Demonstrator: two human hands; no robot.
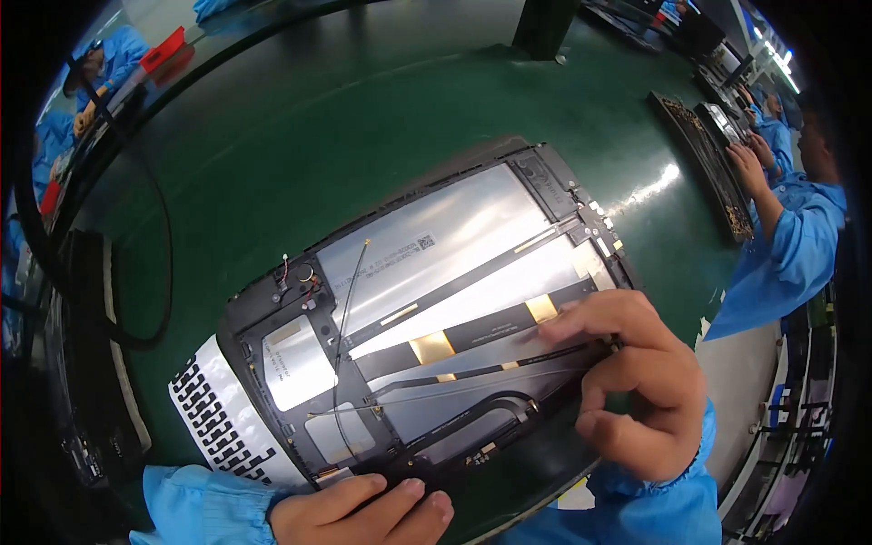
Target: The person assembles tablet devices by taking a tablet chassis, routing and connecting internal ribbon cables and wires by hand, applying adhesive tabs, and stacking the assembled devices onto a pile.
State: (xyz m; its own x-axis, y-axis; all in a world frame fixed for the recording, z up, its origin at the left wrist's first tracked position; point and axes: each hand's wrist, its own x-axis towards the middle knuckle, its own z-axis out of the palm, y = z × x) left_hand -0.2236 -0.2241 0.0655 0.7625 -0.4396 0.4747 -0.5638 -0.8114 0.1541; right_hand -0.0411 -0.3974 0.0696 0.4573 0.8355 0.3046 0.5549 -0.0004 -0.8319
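An opened tablet-like device (454,263) lies slanted on the green table, its silver battery panels and black flat cables exposed. Gold patches sit along the widest flat cable (481,332). A thin black wire (339,341) curves loosely across the left part, its tip on the panel. My left hand (363,513) rests with fingers extended at the device's near edge. Over the right end is my right hand (645,386): one finger reaches onto the wide flat cable, while thumb and another finger curl together in a pinch. Whatever lies between those tips is too small to make out.
A white sheet with rows of black pieces (218,409) lies against the device's left end. The green tabletop (263,154) stretches beyond. A dark frame-like part (699,168) is at right, near a co-worker in blue (790,236). Other people work at far left.
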